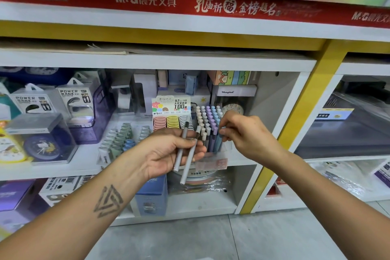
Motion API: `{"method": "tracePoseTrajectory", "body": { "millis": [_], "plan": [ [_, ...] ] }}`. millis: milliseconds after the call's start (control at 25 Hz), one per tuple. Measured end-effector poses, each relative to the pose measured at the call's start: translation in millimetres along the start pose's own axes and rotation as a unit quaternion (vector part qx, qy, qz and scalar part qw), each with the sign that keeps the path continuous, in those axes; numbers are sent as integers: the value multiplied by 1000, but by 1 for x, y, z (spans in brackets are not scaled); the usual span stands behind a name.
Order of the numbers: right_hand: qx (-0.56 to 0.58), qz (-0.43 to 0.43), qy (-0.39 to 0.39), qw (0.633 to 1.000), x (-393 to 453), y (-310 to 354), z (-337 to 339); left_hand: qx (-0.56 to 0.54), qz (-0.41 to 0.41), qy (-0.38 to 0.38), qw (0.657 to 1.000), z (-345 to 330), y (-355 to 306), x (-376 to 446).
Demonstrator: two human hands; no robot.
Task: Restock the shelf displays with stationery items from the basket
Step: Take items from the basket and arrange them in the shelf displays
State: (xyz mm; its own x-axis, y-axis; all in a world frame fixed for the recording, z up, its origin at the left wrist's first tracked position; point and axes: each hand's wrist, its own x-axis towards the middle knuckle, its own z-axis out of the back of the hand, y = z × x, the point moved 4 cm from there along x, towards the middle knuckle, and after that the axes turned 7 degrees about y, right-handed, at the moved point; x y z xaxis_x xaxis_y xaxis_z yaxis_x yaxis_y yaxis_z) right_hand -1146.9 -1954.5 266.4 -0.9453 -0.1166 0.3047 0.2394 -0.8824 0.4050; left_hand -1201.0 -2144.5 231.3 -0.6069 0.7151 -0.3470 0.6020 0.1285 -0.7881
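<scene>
Forearms reach in from below, the left one bearing a dark triangular tattoo [108, 200]. Left hand [168, 152], palm up, grips two slim pale-grey matte pens [185, 154] between thumb and curled fingers; they cross slightly, dark tips upward. Right hand [244, 133] pinches the blue pen [220, 135] at the front right of the clear plastic tiered pen display [213, 154] on the white shelf [88, 167]. Display holds rows of upright capped pens in white, lilac and blue; too many to count. Just left, a lead-refill rack [172, 121] with pink, yellow and grey-striped round cases; its card reads "0.7mm/HB", "100", "M&G". Further left, two clear boxes marked "POWER BANK" [50, 101]. Behind the pens, a white box lettered "Henghui" [234, 92]. Above, a red glossy strip [190, 4] printed "M&G晨光文具".
</scene>
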Motion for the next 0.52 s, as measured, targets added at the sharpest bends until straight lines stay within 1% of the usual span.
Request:
{"method": "tracePoseTrajectory", "body": {
  "millis": [80,160,200,240,320,360,400,440,480,520],
  "plan": [
    [17,-5,8,1000,1,-1,-1,-5,-2,-1,1000,0,0,1],
    [32,-49,19,998,0,-8,-7,-8,-6,5,1000,-1,0,1],
    [21,-69,22,997,0,-11,-10,-6,-6,12,1000,-3,1,1],
    [-16,-78,24,997,1,-11,-12,-1,-7,21,1000,-4,1,0],
    [-110,-62,12,992,4,-7,-11,10,-10,36,999,-7,1,-2],
    [-126,-50,-1,991,7,-4,-8,16,-13,41,999,-8,1,-3],
    [-108,-44,-18,993,9,1,-4,22,-15,47,999,-10,2,-3],
    [-44,-50,-26,997,10,5,-1,28,-17,54,998,-11,2,-3],
    [57,-71,-17,996,11,7,-1,33,-17,62,997,-12,3,-2],
    [170,-100,6,980,10,8,-4,36,-16,71,997,-13,4,-2]
  ]
}}
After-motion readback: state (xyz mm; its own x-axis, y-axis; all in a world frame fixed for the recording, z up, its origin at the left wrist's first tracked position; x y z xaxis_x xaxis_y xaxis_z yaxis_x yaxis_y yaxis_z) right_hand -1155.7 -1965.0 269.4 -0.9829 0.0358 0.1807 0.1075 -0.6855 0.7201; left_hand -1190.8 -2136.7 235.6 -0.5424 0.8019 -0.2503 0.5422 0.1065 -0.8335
